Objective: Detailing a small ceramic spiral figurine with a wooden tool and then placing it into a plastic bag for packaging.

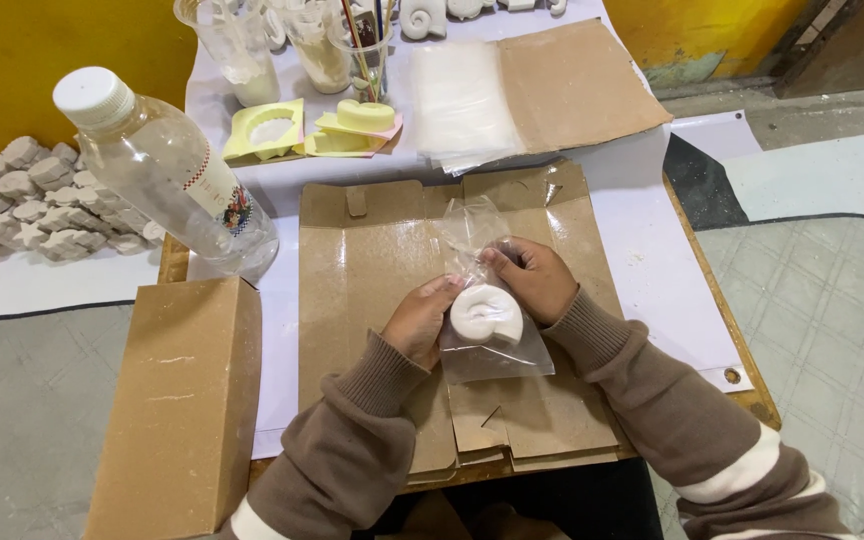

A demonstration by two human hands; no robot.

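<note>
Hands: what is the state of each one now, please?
Left hand: closed on the clear bag with the white shell cast.
Right hand: pinching the same bag.

Clear plastic bottle [167,170] at the table's left edge; brown carton [184,400] at near-left corner; yellow moulds [312,130] and stacked clear bags [462,105] along far edge.

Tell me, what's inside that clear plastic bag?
A white spiral shell-shaped plaster piece sits inside the clear bag. Both hands, left and right, cover its edges; its underside is hidden.
</note>
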